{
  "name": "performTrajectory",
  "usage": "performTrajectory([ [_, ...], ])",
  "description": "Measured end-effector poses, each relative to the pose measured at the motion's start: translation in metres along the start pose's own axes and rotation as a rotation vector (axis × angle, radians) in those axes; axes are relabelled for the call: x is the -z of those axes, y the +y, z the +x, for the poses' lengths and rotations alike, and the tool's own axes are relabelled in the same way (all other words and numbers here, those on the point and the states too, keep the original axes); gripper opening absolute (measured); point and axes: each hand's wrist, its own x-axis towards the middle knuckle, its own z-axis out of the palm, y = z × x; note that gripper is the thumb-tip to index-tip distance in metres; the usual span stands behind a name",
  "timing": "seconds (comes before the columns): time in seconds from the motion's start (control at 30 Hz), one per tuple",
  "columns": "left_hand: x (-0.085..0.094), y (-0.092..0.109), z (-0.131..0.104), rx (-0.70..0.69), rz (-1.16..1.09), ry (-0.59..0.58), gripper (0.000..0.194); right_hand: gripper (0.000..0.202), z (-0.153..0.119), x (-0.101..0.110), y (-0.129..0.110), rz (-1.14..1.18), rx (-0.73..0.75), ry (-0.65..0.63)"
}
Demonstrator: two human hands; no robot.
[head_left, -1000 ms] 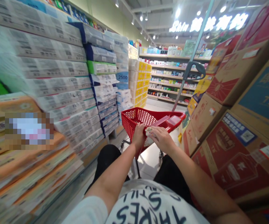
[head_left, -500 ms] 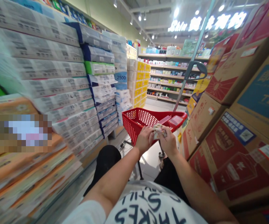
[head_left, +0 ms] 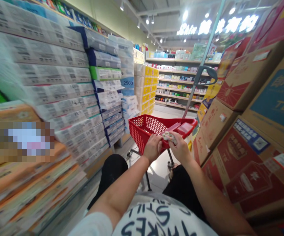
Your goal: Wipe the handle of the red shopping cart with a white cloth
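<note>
A red shopping cart [head_left: 138,132] with a perforated basket stands in front of my knees. My right hand [head_left: 181,150] is closed on a crumpled, light patterned cloth [head_left: 168,136], pressed against the near rim of the basket. To its left, my left hand [head_left: 153,147] has its fingers curled over the same rim, just beside the cloth. The undersides of the fingers are hidden. Inside the cart, a pink flap [head_left: 185,127] lies near the right end.
Tall stacks of wrapped paper packs [head_left: 65,95] line my left. Cardboard cartons [head_left: 230,131] are piled close on my right. Beside them rises a grey pole [head_left: 193,88] with a looped handle. Stocked shelves [head_left: 176,78] stand at the back.
Both hands were together on the bunched cloth; now they are slightly apart. The cloth has gone with my right hand, flatter along the rim, and my left hand is off it.
</note>
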Motion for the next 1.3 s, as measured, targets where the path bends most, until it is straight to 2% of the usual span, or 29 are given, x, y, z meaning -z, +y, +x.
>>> performTrajectory([
  [0.1, -0.001, 0.002, 0.001, 0.009, 0.027, -0.002, 0.032, 0.035, -0.002, -0.006, -0.003, -0.052, -0.052, 0.071],
  [0.2, 0.000, 0.003, 0.003, 0.004, 0.046, 0.001, 0.031, 0.036, 0.000, -0.009, -0.006, -0.043, -0.033, 0.009],
  [0.3, 0.002, 0.001, 0.006, 0.015, 0.013, 0.003, 0.030, 0.038, 0.009, -0.003, 0.002, -0.023, -0.045, -0.037],
  [0.43, 0.003, -0.003, 0.010, 0.058, -0.025, 0.025, 0.030, 0.037, 0.017, 0.003, 0.017, -0.108, -0.116, 0.030],
  [0.57, 0.003, -0.009, 0.011, 0.081, -0.004, 0.035, 0.032, 0.038, 0.009, -0.010, 0.005, -0.087, -0.077, -0.014],
  [0.7, 0.006, -0.017, 0.011, 0.088, 0.013, 0.036, 0.032, 0.039, 0.002, -0.024, -0.014, -0.131, -0.045, 0.003],
  [0.77, 0.009, -0.020, 0.011, 0.081, 0.008, 0.013, 0.032, 0.040, 0.003, -0.026, -0.014, -0.142, -0.004, -0.016],
  [0.9, 0.011, -0.027, 0.012, 0.078, -0.007, 0.000, 0.034, 0.038, 0.011, -0.024, 0.001, -0.036, 0.071, -0.086],
  [1.03, 0.008, -0.036, 0.013, 0.096, -0.040, 0.058, 0.034, 0.037, 0.017, -0.031, 0.009, -0.026, 0.079, -0.123],
  [1.2, 0.006, -0.041, 0.014, 0.222, -0.132, 0.172, 0.032, 0.040, 0.020, -0.052, 0.001, -0.149, 0.097, -0.157],
  [1.3, 0.006, -0.039, 0.011, 0.251, -0.156, 0.199, 0.033, 0.041, 0.020, -0.058, -0.004, -0.186, 0.096, -0.138],
])
